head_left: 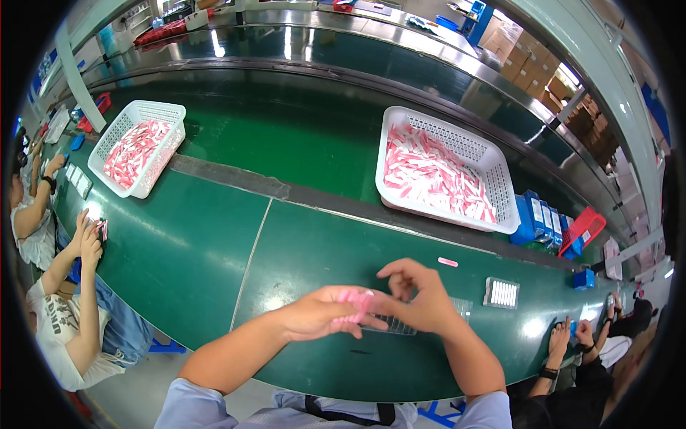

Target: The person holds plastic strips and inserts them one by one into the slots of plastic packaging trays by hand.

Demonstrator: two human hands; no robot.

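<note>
Far left, small white plastic mesh basket [138, 146] of pink-and-white sachets sits on the green work table [214, 243]. My left hand [321, 313] is curled closed round a bunch of small pink sachets [357, 304], held just above the clear plastic slotted tray [400, 325] on the table. My right hand [418, 293] touches the bunch, fingers bent, pinching at it. Loose pink sachet [448, 262] lies beyond. Large white plastic mesh basket [446, 168] farther back, right.
</note>
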